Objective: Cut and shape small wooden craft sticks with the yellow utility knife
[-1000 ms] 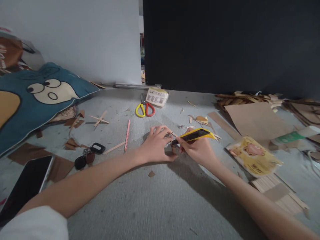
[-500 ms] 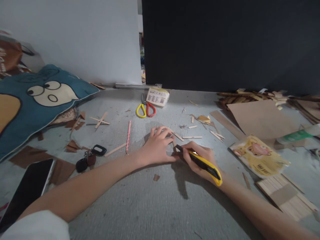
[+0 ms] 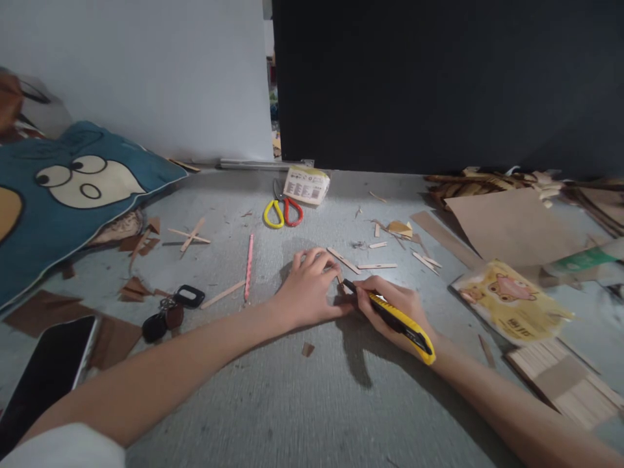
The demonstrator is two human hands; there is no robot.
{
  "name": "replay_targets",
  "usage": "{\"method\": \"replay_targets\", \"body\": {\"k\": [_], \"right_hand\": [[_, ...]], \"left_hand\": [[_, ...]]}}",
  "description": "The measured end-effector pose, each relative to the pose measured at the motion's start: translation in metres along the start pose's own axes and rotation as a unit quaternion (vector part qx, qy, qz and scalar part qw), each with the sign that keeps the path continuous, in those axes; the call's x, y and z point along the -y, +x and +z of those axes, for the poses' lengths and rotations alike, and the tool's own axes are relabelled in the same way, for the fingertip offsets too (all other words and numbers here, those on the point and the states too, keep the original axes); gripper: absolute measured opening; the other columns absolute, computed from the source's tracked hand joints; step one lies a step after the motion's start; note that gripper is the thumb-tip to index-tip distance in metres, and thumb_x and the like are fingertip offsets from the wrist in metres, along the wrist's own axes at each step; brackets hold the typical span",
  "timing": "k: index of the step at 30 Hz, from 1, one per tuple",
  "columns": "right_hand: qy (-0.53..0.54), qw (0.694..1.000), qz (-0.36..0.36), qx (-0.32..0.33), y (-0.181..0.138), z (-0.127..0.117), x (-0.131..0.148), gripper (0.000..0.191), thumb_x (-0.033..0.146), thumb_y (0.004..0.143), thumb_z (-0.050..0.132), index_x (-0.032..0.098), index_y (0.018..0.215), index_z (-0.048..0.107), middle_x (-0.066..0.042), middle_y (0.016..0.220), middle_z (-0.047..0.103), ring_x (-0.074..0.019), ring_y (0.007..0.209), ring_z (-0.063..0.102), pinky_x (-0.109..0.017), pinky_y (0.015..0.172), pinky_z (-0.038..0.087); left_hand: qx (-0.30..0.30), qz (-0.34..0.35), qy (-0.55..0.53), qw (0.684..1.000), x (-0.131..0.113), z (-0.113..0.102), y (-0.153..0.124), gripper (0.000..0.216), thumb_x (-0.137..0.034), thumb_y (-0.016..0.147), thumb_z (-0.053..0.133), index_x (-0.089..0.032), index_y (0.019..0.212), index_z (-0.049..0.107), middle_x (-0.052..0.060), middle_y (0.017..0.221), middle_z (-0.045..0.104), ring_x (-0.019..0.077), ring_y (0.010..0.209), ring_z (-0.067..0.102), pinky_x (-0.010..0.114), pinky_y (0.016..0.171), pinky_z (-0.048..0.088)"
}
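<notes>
My right hand (image 3: pixel 396 311) grips a yellow and black utility knife (image 3: pixel 400 320) like a pen, its tip pointing down at the grey floor beside my left thumb. My left hand (image 3: pixel 308 286) lies fingers-down on the floor, pressing a small wooden stick piece (image 3: pixel 339 281) that mostly hides under the fingers. A thin wooden stick (image 3: pixel 344 260) lies just beyond my left fingertips, and another stick (image 3: pixel 375 266) lies to its right.
Yellow and red scissors (image 3: pixel 283 212) and a small packet (image 3: pixel 306 184) lie farther back. A pink pencil (image 3: pixel 249 257), keys (image 3: pixel 168 312), a phone (image 3: pixel 46 374) and a blue cushion (image 3: pixel 63 188) are on the left. Cardboard (image 3: pixel 511 224), a yellow packet (image 3: pixel 511 300) and a stick bundle (image 3: pixel 560 377) are on the right.
My right hand turned the knife from pointing away and raised to a pen grip with the tip down by my left thumb. The left hand stayed in place.
</notes>
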State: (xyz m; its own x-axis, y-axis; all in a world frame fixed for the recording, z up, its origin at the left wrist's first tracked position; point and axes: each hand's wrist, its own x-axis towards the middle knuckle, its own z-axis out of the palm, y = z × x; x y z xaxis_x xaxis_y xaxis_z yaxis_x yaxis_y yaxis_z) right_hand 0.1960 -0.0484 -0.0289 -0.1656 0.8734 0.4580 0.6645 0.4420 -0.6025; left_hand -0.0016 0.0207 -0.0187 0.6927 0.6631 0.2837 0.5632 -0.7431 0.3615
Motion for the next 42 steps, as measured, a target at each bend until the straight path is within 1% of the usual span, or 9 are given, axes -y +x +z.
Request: {"method": "replay_targets", "body": {"k": [5, 9, 12, 14, 19, 25, 30, 36, 42], "right_hand": [[0.001, 1.000, -0.001, 0.005, -0.002, -0.001, 0.000, 0.011, 0.026, 0.097, 0.054, 0.025, 0.094, 0.064, -0.003, 0.079, 0.076, -0.0151, 0.061, 0.071, -0.025, 0.060, 0.055], [0.001, 1.000, 0.010, 0.027, -0.004, -0.001, -0.001, 0.013, 0.028, 0.099, 0.053, 0.025, 0.096, 0.065, -0.004, 0.081, 0.076, -0.0159, 0.064, 0.071, -0.027, 0.062, 0.056], [0.005, 1.000, 0.018, 0.023, -0.004, 0.000, -0.002, 0.013, 0.029, 0.098, 0.053, 0.025, 0.096, 0.066, -0.004, 0.082, 0.075, -0.0164, 0.064, 0.070, -0.028, 0.061, 0.055], [0.011, 1.000, 0.013, 0.021, -0.004, 0.000, -0.002, 0.013, 0.029, 0.098, 0.053, 0.025, 0.095, 0.066, -0.003, 0.079, 0.073, -0.0159, 0.062, 0.068, -0.027, 0.061, 0.055], [0.010, 0.998, -0.010, 0.053, -0.002, -0.001, 0.002, 0.012, 0.026, 0.097, 0.052, 0.026, 0.093, 0.064, -0.001, 0.077, 0.068, -0.0154, 0.063, 0.066, -0.026, 0.063, 0.054], [0.016, 0.998, 0.032, 0.057, 0.005, -0.002, 0.010, 0.012, 0.031, 0.097, 0.052, 0.027, 0.090, 0.060, -0.002, 0.075, 0.069, -0.0167, 0.062, 0.066, -0.027, 0.061, 0.054], [0.024, 0.998, 0.035, 0.047, 0.006, -0.002, 0.009, 0.012, 0.031, 0.097, 0.052, 0.026, 0.088, 0.057, 0.000, 0.070, 0.067, -0.0158, 0.058, 0.065, -0.025, 0.057, 0.052], [0.032, 0.999, 0.034, 0.010, 0.003, 0.001, 0.006, 0.014, 0.029, 0.100, 0.051, 0.025, 0.088, 0.057, 0.001, 0.066, 0.065, -0.0126, 0.051, 0.060, -0.023, 0.053, 0.047], [0.006, 1.000, 0.005, -0.009, 0.001, 0.002, 0.005, 0.009, 0.024, 0.098, 0.052, 0.025, 0.091, 0.055, 0.001, 0.072, 0.067, -0.0132, 0.057, 0.063, -0.023, 0.057, 0.050]], "left_hand": [[0.002, 0.000, 0.000, 1.000, 0.000, 0.000, 0.000, 0.038, -0.052, 0.079, 0.078, -0.021, 0.099, 0.071, 0.011, 0.122, 0.065, 0.0346, 0.132, 0.049, 0.055, 0.111, 0.033], [0.002, -0.001, -0.005, 1.000, 0.000, 0.001, 0.000, 0.038, -0.051, 0.079, 0.077, -0.021, 0.102, 0.072, 0.011, 0.122, 0.064, 0.0357, 0.132, 0.048, 0.056, 0.112, 0.033], [-0.001, -0.003, -0.008, 1.000, 0.000, 0.001, -0.001, 0.038, -0.051, 0.078, 0.078, -0.022, 0.103, 0.072, 0.010, 0.121, 0.064, 0.0357, 0.132, 0.048, 0.056, 0.112, 0.032], [-0.001, -0.002, -0.006, 1.000, 0.000, 0.002, -0.001, 0.038, -0.051, 0.078, 0.079, -0.022, 0.102, 0.072, 0.010, 0.121, 0.065, 0.0356, 0.132, 0.048, 0.056, 0.112, 0.032], [0.001, 0.003, 0.003, 1.000, 0.001, 0.002, -0.001, 0.042, -0.049, 0.077, 0.079, -0.020, 0.106, 0.072, 0.013, 0.122, 0.064, 0.0363, 0.133, 0.048, 0.056, 0.112, 0.033], [0.006, -0.009, -0.008, 1.000, 0.000, 0.001, 0.000, 0.038, -0.045, 0.073, 0.081, -0.022, 0.103, 0.072, 0.010, 0.121, 0.063, 0.0366, 0.132, 0.047, 0.056, 0.112, 0.033], [-0.004, -0.019, 0.003, 1.000, -0.002, 0.002, 0.000, 0.036, -0.048, 0.074, 0.081, -0.022, 0.099, 0.071, 0.010, 0.123, 0.064, 0.0360, 0.131, 0.048, 0.056, 0.110, 0.033], [-0.010, -0.015, 0.015, 1.000, -0.001, 0.001, 0.002, 0.036, -0.049, 0.076, 0.079, -0.021, 0.097, 0.071, 0.011, 0.122, 0.065, 0.0345, 0.130, 0.050, 0.055, 0.108, 0.035], [-0.003, -0.007, 0.011, 1.000, 0.000, 0.000, 0.002, 0.037, -0.050, 0.077, 0.079, -0.022, 0.100, 0.072, 0.011, 0.124, 0.066, 0.0361, 0.134, 0.047, 0.056, 0.109, 0.034]]}}
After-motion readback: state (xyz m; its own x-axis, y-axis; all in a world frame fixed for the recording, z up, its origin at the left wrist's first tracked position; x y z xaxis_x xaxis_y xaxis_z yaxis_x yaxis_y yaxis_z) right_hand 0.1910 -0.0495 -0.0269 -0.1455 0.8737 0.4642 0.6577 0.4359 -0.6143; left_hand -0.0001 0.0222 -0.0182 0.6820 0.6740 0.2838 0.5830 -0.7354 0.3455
